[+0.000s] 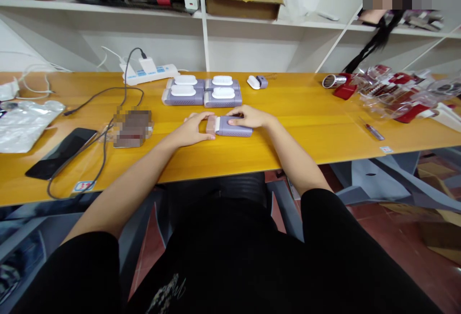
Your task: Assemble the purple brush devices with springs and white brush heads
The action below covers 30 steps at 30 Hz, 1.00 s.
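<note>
A flat purple device (236, 131) with a white band near its left end lies on the table in front of me. My right hand (250, 116) rests over its top and grips it from the far side. At the device's left end is a pinkish translucent cap (211, 126), which my left hand (190, 130) holds between thumb and fingers. Whether the cap is fully seated on the device I cannot tell. Behind my hands, several similar purple devices (184, 100) stand in two groups, with white oval bristled heads (223, 93) on top.
Farther back are a small white-and-purple piece (257, 82) and a power strip (158, 74). Left lie a phone (61, 153), a dark cable (104, 155) and a plastic bag (30, 124). Right are red wrapped parts (396, 88) and a small screwdriver (374, 131). Another person is partly visible at upper right.
</note>
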Each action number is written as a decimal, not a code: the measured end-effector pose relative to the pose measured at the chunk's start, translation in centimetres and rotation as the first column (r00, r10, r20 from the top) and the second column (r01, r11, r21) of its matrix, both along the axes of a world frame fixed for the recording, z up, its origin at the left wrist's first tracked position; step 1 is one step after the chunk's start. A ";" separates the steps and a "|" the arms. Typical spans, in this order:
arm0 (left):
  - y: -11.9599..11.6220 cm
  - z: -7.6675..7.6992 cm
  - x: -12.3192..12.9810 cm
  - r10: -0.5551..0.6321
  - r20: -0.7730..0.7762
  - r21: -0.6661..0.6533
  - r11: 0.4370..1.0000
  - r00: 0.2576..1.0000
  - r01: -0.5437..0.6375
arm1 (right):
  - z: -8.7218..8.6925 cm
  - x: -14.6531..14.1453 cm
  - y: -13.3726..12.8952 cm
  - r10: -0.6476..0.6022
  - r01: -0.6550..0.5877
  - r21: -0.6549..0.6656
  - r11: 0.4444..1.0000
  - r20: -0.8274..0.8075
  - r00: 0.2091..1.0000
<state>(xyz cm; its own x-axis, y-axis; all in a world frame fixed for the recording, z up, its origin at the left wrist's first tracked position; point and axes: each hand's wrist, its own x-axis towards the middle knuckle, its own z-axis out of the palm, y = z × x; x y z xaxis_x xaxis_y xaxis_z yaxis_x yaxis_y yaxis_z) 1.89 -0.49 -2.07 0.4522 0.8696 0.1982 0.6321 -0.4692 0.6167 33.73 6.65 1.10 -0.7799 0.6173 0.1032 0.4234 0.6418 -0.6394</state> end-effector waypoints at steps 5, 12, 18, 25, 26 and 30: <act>-0.6 0.4 0.7 0.033 -0.008 0.000 0.999 0.999 -0.033 | -0.1 -1.1 -0.8 0.010 -0.009 0.069 0.998 -0.015 1.000; -0.7 0.8 0.5 0.021 0.006 -0.028 0.999 1.000 -0.020 | -0.3 -1.9 -1.3 -0.010 0.006 0.158 0.987 0.019 1.000; -0.5 0.8 0.0 0.013 -0.003 -0.040 0.999 1.000 -0.013 | -0.3 -1.6 -1.0 -0.007 0.003 0.142 0.990 0.024 1.000; -0.7 0.7 0.2 -0.016 -0.006 -0.030 0.999 1.000 0.016 | -0.6 -1.9 -1.2 0.015 -0.011 0.112 0.994 -0.030 0.999; -0.8 0.8 0.3 -0.020 -0.014 -0.028 0.999 1.000 0.019 | -0.6 -2.0 -1.3 0.022 -0.018 0.115 0.993 -0.038 0.999; -1.0 0.8 0.4 -0.015 -0.028 -0.030 0.999 0.999 0.014 | -0.7 -2.4 -1.6 0.036 -0.028 0.124 0.992 -0.065 0.997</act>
